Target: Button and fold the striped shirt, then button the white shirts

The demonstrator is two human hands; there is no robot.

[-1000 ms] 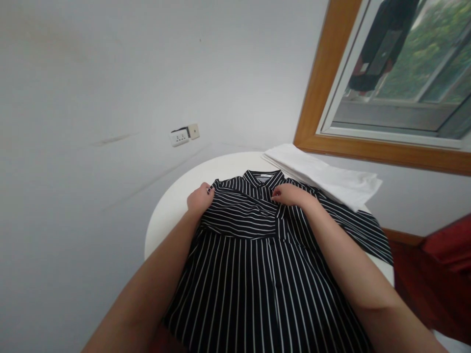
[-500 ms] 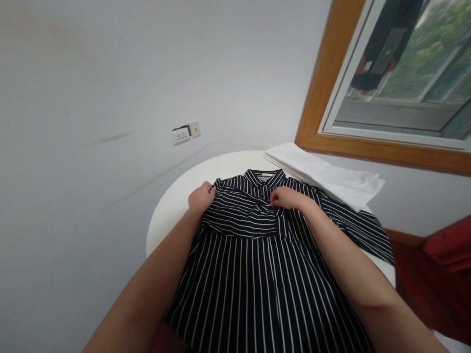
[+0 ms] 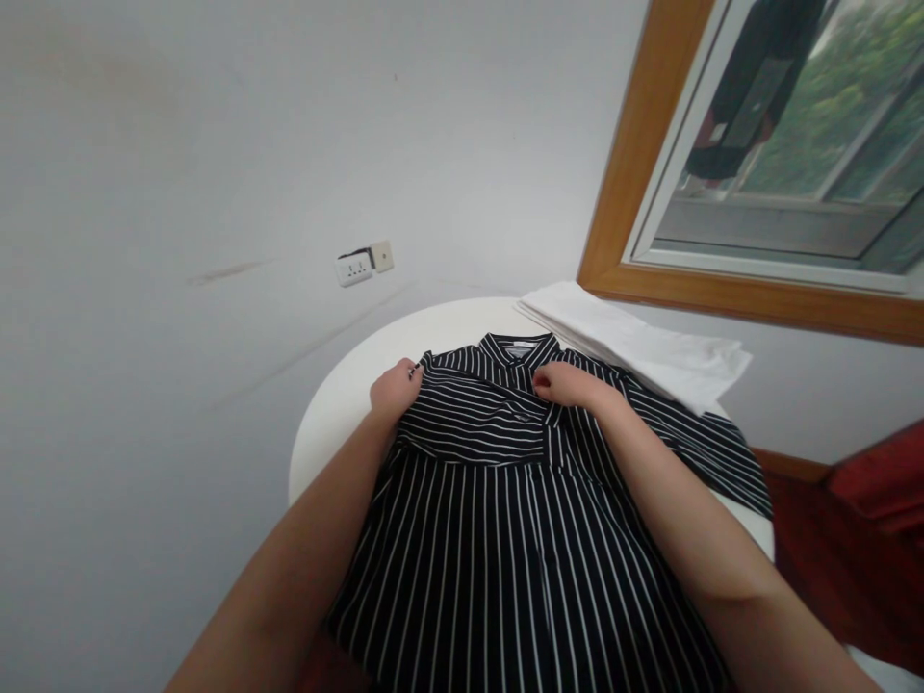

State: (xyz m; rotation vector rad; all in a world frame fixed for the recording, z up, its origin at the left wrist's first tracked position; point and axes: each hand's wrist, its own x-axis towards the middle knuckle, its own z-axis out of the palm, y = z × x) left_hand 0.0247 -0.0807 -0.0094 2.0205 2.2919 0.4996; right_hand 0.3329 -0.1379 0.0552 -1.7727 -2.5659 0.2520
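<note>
A black shirt with white stripes [image 3: 476,539] lies front up on a round white table, its collar at the far side and its lower part towards me. One sleeve is folded across the chest, its stripes running sideways and its cuff by the button band. My left hand [image 3: 397,388] is closed on the fabric at the shirt's left shoulder edge. Closed in a pinch, my right hand [image 3: 567,385] is at the upper chest just below the collar, on the shirt near the folded sleeve's cuff end. The other sleeve stretches out to the right.
Folded white cloth [image 3: 635,337] lies at the back right of the round table [image 3: 332,404], partly over the far sleeve. A wall with a socket [image 3: 354,269] stands behind. A wood-framed window [image 3: 606,231] is at the right, with a red cloth [image 3: 885,481] below.
My right hand has shifted slightly up and to the right, away from the folded cuff area. My left hand keeps its hold on the shoulder edge.
</note>
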